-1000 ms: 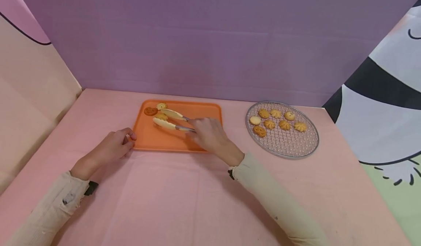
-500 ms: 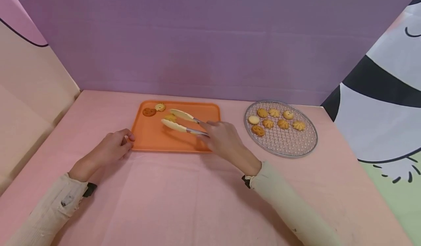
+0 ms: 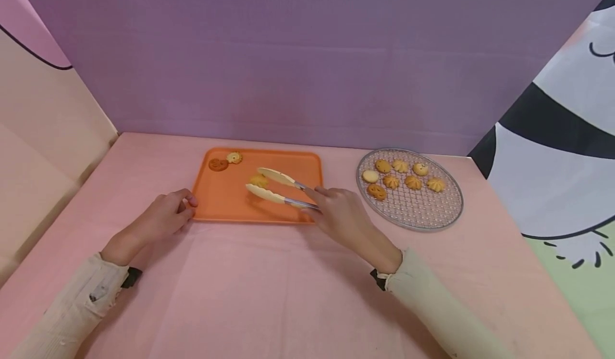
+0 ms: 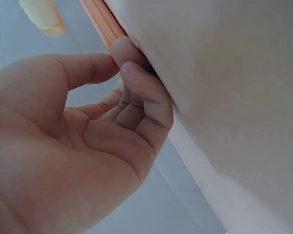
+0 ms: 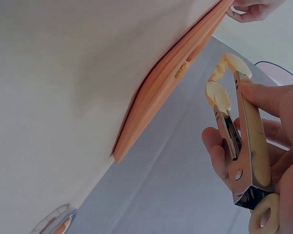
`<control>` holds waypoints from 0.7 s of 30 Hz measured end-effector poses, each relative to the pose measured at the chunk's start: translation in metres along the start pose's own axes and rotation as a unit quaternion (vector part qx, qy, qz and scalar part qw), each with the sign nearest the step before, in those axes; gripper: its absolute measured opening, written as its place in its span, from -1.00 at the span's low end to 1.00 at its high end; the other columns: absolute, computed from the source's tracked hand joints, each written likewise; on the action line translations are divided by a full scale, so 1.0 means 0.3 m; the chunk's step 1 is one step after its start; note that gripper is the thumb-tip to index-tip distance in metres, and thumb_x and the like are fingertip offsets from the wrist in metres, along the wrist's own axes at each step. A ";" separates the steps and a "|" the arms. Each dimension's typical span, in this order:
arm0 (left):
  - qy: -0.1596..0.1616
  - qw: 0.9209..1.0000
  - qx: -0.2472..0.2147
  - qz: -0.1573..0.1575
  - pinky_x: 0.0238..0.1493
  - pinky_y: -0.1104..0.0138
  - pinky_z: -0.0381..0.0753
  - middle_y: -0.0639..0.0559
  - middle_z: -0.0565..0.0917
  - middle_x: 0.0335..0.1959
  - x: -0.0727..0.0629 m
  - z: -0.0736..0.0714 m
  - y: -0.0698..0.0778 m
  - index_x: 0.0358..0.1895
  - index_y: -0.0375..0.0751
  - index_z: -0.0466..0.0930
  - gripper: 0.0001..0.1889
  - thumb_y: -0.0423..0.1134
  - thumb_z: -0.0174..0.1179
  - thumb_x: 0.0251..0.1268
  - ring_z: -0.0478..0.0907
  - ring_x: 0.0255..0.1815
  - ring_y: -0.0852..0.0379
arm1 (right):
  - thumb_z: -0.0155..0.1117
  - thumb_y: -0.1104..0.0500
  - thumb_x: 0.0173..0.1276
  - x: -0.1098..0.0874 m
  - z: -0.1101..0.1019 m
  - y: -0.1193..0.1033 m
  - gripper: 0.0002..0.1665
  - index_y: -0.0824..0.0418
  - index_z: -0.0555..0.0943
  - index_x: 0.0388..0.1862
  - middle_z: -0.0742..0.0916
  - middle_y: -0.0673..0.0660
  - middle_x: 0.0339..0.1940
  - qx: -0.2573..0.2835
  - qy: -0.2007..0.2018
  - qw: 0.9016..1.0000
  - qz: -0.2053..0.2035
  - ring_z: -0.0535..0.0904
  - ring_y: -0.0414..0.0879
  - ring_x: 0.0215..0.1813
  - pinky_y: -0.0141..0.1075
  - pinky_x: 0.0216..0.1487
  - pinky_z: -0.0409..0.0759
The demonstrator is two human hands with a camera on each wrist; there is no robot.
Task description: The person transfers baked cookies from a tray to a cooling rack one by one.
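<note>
My left hand (image 3: 165,212) pinches the near left corner of the orange tray (image 3: 230,207) between thumb and index finger; in the left wrist view the tray's edge (image 4: 103,24) meets those fingertips. My right hand (image 3: 343,215) grips metal tongs (image 5: 254,141) with cream scalloped tips. Between the tips is a yellow cookie (image 3: 258,180), also visible in the right wrist view as a pale piece, above the tray. On the tray's far left lie a brown pretzel-shaped cookie (image 3: 218,165) and a pale round cookie (image 3: 234,158).
Right of the tray stands a round wire rack (image 3: 423,212) bearing several cookies, among them a brown pretzel-shaped one (image 3: 377,191) and a plain pale round one (image 3: 370,176). A purple wall rises behind the pink-covered table (image 3: 250,284).
My right hand has drawn the tongs and the yellow cookie rightward and toward me, away from the other two cookies on the tray. The left hand stays at the corner.
</note>
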State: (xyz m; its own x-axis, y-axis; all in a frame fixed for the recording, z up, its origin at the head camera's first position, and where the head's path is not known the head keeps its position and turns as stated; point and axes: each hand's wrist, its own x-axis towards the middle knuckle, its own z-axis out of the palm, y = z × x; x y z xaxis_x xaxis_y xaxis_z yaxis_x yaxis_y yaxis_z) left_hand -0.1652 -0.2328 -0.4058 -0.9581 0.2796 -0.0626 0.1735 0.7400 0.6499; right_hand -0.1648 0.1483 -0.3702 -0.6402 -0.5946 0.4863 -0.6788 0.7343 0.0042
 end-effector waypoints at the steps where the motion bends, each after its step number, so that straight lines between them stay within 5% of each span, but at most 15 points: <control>1: 0.000 1.000 0.000 0.000 -0.60 0.36 0.50 0.03 0.54 -0.63 0.000 0.000 0.000 -0.09 -0.36 0.46 -0.89 -0.42 0.06 0.41 0.45 -0.65 0.15 | 0.52 0.01 0.20 -0.007 -0.004 0.001 -0.49 0.24 0.71 0.07 0.73 0.04 -0.41 0.002 0.000 1.000 -0.001 0.55 -0.13 -0.55 -0.23 -0.52 0.54; 21: -0.006 1.000 0.000 -0.004 -0.59 0.38 0.48 0.01 0.54 -0.60 -0.006 -0.002 0.013 -0.05 -0.39 0.45 -0.87 -0.42 0.06 0.42 0.44 -0.63 0.14 | 0.53 0.04 0.18 -0.158 -0.111 0.068 -0.50 0.31 0.71 0.01 0.73 0.10 -0.39 -0.023 0.026 0.999 0.002 0.58 -0.10 -0.52 -0.23 -0.52 0.56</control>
State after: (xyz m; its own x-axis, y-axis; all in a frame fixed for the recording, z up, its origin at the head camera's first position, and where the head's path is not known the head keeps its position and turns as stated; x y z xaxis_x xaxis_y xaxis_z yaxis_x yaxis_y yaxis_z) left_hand -0.1629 -0.2309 -0.4026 -0.9567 0.2811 -0.0759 0.1666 0.7422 0.6491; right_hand -0.1365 0.2023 -0.3641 -0.6223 -0.5742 0.5319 -0.6585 0.7515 0.0408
